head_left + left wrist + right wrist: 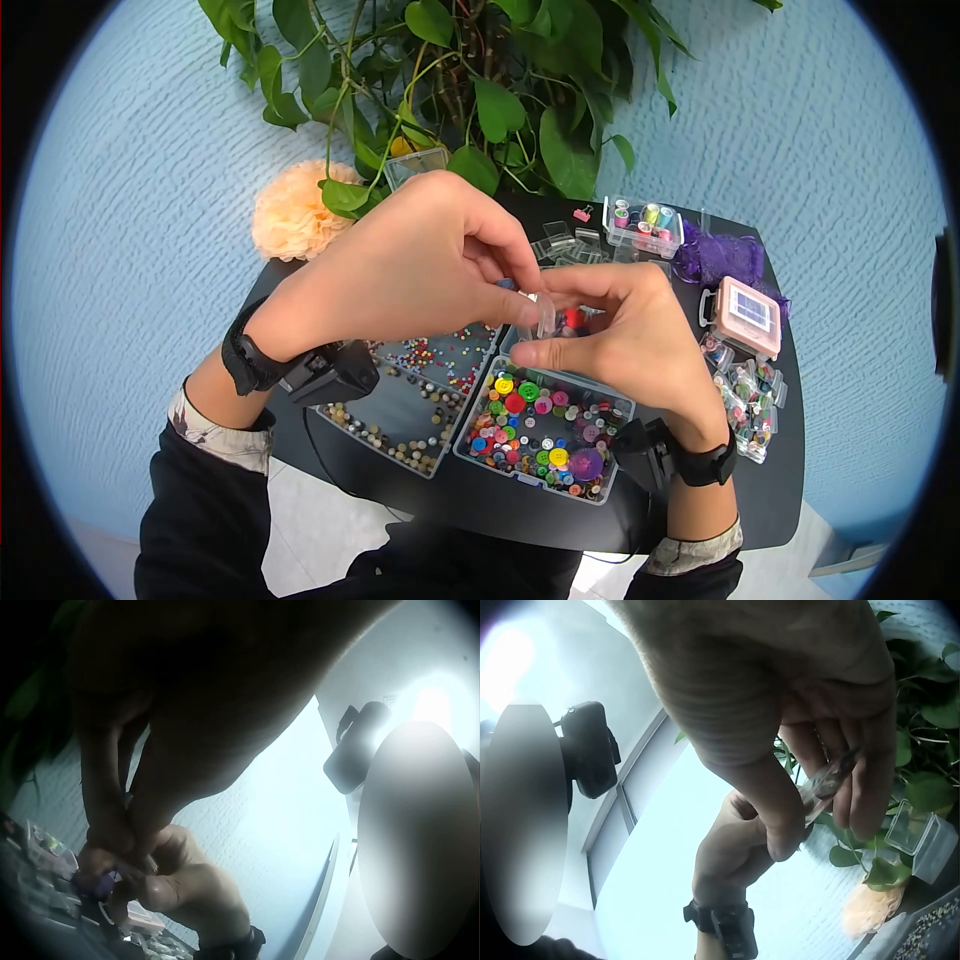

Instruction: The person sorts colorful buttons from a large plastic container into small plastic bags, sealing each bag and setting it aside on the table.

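Above the button box, both hands meet at a small clear plastic container (546, 316). My left hand (415, 262) pinches its edge between thumb and forefinger. From the other side, my right hand (635, 345) holds it between thumb and fingers; something red shows close behind. The right wrist view shows the clear piece (826, 786) between the right hand's (780, 697) thumb and fingers, the left hand (731, 844) touching behind. Fingers of both hands come together in the dim left wrist view. Below lies an open box of colourful buttons (585, 463).
An open bead tray (420, 466) is left of the button box. Behind are small clear cases (560, 240), a thread spool box (640, 240) and purple mesh (722, 258). At right are a pink case (748, 325) and filled clear boxes (755, 420). A paper flower (295, 215) and leafy plant (498, 110) stand behind.
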Motion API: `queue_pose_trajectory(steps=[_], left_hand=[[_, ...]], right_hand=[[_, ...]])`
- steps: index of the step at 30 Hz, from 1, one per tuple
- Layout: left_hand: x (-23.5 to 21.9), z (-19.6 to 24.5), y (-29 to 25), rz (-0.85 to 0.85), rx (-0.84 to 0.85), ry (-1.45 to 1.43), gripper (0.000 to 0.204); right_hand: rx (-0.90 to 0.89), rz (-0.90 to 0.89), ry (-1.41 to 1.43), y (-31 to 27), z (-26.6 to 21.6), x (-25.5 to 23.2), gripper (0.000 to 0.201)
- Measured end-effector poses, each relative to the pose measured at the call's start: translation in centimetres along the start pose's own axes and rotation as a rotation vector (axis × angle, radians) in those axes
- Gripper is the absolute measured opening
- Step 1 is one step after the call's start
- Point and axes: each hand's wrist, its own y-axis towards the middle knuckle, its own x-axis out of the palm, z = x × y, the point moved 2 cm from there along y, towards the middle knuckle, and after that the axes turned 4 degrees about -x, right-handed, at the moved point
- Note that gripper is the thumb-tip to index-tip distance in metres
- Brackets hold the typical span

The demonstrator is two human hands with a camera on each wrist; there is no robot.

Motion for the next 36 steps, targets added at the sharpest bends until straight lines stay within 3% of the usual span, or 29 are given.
queue_pose_trajectory(steps=[9, 15, 20, 24, 26, 30, 33, 36], left_hand=[[-0.6, -0.2, -0.2, -0.028, 0.113, -0.099, 0.018], [-0.4, -1.0, -0.1, 0.068, 0.13, -0.176, 0.014], [0.6, -1.6, 0.2, 0.102, 0.315, -0.188, 0.01], [0.9, -1.5, 0.5, 0.159, 0.301, -0.123, 0.01], [0.7, -2.0, 0.6, 0.147, 0.23, -0.271, 0.012], [0.8, -2.4, -0.2, 0.213, 0.204, -0.322, 0.015], [1.9, -2.5, -0.6, 0.241, 0.413, -0.137, 0.027], [2.7, -2.6, -0.6, 0.284, 0.448, -0.009, 0.036]], right_hand=[[0.007, 0.008, 0.042, 0.1, 0.2, 0.1, 0.035], [0.016, 0.013, 0.116, 0.1, 0.1, 0.2, 0.036], [-0.003, 0.065, 0.298, 0.2, 0.5, 0.7, 0.042], [0.029, 0.036, 0.29, 0.5, 0.6, 0.9, 0.044], [-0.158, 0.106, 0.388, 0.6, 0.4, 1.2, 0.042], [-0.181, 0.203, 0.261, 0.2, 0.2, 1.0, 0.039], [-0.203, 0.324, 0.232, 0.3, 0.3, 1.4, 0.038], [-0.281, 0.359, 0.098, 0.4, 0.4, 1.4, 0.039]])
